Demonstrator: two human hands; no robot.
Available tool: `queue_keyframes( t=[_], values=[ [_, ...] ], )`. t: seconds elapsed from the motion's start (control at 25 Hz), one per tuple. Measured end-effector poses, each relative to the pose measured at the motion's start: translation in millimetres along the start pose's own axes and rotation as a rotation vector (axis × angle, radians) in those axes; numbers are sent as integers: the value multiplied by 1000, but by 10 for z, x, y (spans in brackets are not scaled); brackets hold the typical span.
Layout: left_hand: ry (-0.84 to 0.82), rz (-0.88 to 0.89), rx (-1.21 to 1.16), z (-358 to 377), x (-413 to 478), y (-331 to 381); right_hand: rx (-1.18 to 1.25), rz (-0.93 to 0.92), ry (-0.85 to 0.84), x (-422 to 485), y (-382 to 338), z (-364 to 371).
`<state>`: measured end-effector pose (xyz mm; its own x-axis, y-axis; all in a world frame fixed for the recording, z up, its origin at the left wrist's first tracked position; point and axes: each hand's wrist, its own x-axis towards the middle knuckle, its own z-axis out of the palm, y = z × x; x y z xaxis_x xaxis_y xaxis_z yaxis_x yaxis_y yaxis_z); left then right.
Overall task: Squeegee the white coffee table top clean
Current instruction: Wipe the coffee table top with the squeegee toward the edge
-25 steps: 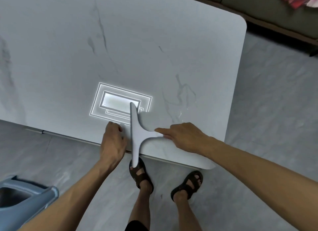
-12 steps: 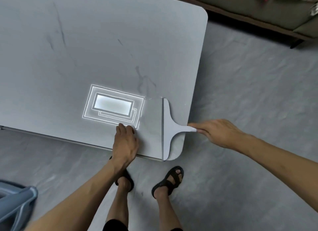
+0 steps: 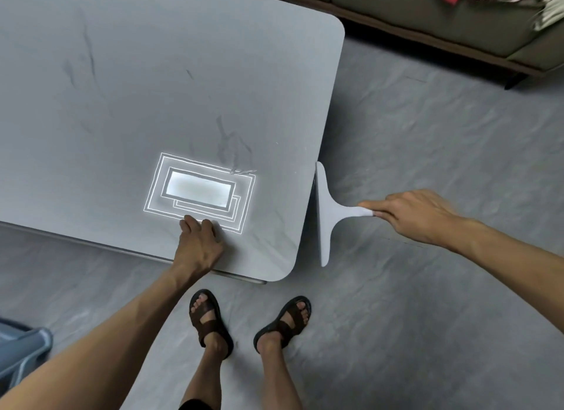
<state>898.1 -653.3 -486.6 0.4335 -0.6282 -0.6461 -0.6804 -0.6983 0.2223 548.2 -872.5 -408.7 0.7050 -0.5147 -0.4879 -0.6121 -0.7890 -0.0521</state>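
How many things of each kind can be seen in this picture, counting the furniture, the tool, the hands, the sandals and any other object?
Coffee table: 1
Squeegee, held in the right hand: 1
Hands: 2, left hand on the table, right hand
Brown sandals: 2
Sofa: 1
Blue object, cut off at the frame edge: 1
Total: 8

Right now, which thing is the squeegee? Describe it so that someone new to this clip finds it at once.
Start at the white coffee table and follow its right-hand edge toward the near rounded corner. Just past that edge, over the grey floor, is the squeegee: a pale, flat T-shape whose long blade runs along the table edge. Its stem is gripped by the right hand, whereas the left hand rests on the table.
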Motion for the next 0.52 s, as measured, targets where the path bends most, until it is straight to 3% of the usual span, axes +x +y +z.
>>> queue_keyframes(
  t=[0.16,0.32,0.52],
  values=[
    [80,116,-34,-42,-55,-14,-114,-25,54,-136,46,-63],
    [206,-56,-296,-85,-138,-80,-51,-129,62,57,-329,-162],
    [220,-155,-349,-168,-153,-333,8,-361,-65,757,-1285,-256]
  ],
)
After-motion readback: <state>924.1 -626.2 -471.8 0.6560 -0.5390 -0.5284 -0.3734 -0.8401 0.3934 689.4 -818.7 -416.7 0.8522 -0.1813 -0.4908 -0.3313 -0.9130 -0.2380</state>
